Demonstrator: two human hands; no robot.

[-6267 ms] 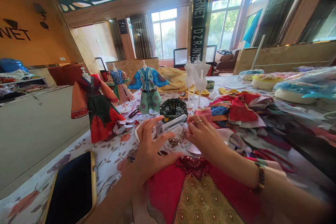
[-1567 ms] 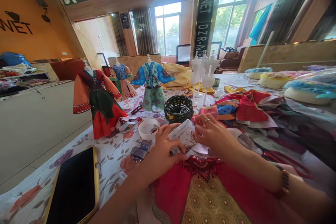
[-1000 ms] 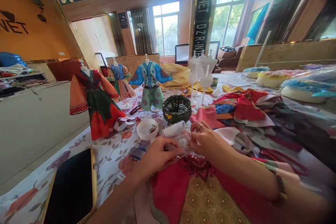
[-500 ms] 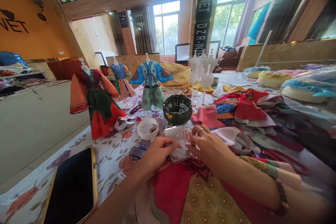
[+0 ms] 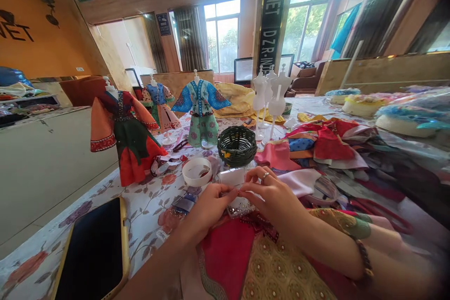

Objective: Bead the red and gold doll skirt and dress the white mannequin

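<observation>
My left hand [image 5: 215, 204] and my right hand [image 5: 269, 192] meet fingertip to fingertip above a small clear plastic box [image 5: 241, 207] with beads or rhinestones in it. Both hands are pinched; whatever lies between the fingertips is too small to make out. Behind the fingers stands the box's pale raised lid [image 5: 232, 176]. Close below the hands lies a small garment with red panels [image 5: 229, 248] and a patterned gold panel [image 5: 277, 267]. Part of its dark red, trimmed top is hidden under my right hand.
A dark woven basket [image 5: 237, 145] and a white tape roll [image 5: 197, 172] sit just beyond the box. A phone [image 5: 92, 248] lies at left. Dressed doll forms [image 5: 202, 103] and bare white forms [image 5: 277, 98] stand behind. Fabric pieces [image 5: 330, 143] are heaped right, with red-handled scissors [image 5: 383, 211].
My right hand has moved left, and its fingertips now meet those of my left hand over the box. The left hand has barely moved.
</observation>
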